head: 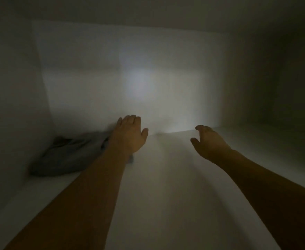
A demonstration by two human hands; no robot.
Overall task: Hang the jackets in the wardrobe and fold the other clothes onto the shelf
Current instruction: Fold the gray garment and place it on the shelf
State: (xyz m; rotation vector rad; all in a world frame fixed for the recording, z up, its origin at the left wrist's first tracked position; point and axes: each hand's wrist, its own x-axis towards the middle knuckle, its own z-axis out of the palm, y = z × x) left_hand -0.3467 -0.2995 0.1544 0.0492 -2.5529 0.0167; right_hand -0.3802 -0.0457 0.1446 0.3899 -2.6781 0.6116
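I look into a dim white wardrobe compartment. A grey folded garment (65,156) lies on the white shelf (166,177) in the back left corner. My left hand (130,134) reaches deep over the shelf beside the garment's right edge, fingers straight and together, holding nothing; whether it touches the cloth I cannot tell. My right hand (209,141) hovers over the shelf further right, fingers loosely bent, holding nothing.
The compartment's back wall (139,78) stands just beyond my fingertips. A left side wall (13,105) and a dark right side wall (274,78) close the space in. The light is poor and the picture is blurred.
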